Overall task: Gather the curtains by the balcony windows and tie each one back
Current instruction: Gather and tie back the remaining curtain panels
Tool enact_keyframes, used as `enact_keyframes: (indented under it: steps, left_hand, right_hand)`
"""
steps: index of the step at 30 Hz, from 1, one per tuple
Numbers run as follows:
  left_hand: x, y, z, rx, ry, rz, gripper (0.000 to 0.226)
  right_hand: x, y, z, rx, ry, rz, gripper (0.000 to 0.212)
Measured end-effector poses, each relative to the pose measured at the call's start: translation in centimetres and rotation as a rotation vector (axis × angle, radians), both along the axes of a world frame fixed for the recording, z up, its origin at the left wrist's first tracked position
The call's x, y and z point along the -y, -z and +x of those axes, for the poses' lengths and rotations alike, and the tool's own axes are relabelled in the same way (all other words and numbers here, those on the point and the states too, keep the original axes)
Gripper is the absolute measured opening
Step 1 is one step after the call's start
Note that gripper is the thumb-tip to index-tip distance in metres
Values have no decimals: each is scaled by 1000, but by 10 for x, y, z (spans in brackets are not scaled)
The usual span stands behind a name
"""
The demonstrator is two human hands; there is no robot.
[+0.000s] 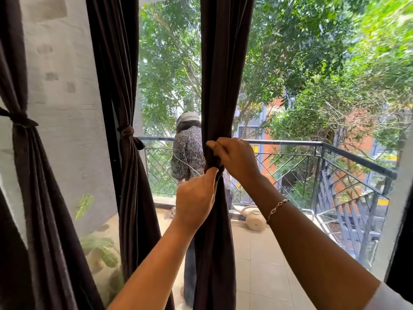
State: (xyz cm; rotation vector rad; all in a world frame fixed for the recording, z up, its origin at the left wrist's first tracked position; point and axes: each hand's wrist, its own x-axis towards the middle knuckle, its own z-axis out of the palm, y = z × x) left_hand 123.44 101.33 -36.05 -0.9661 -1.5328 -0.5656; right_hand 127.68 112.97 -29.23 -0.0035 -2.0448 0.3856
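Together, left hand, right hand pinch tie round curtain.

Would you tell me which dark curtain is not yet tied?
The rightmost curtain, held by left hand and right hand; left curtain and middle curtain carry ties.

No text, label, brand or number is readable anywhere. The only sign-like things are the yellow panels on the orange building beyond the balcony railing. They are too small and blurred to show whether they carry any lettering.
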Motion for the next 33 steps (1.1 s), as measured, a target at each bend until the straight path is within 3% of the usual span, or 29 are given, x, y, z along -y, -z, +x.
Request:
enact_keyframes:
  steps: [7, 11, 15, 17, 20, 23, 26, 30, 33]
  left_hand:
    - [-3, -6, 2, 232, 41, -64, 15]
    - [-9, -22, -2, 489, -9, -255, 26]
    - [-10, -42, -1, 805, 94, -428, 26]
    - [-11, -47, 3, 973, 213, -480, 36]
    - [-7, -47, 9, 1192, 466, -404, 42]
    - [0, -41, 13, 1362, 626, -281, 37]
    - [3, -37, 15, 1469, 697, -230, 34]
    - [1, -32, 13, 1508, 711, -233, 32]
    - [3, -28, 10, 1441, 775, -299, 25]
  right_hand:
    - [-7, 4, 0, 48, -102, -101, 37]
    - [-11, 13, 3, 35, -113, -122, 33]
    - [-10, 12, 8, 48, -115, -137, 32]
    - [-9, 12, 13, 78, -132, -160, 29]
    - [-8, 24, 27, 120, -339, -395, 19]
    - [-1, 51, 44, 5, -467, -711, 12]
    - [12, 77, 51, -38, -393, -801, 7]
    - [23, 86, 51, 135, -323, -811, 29]
    - [22, 83, 54, 48, -417, -966, 11]
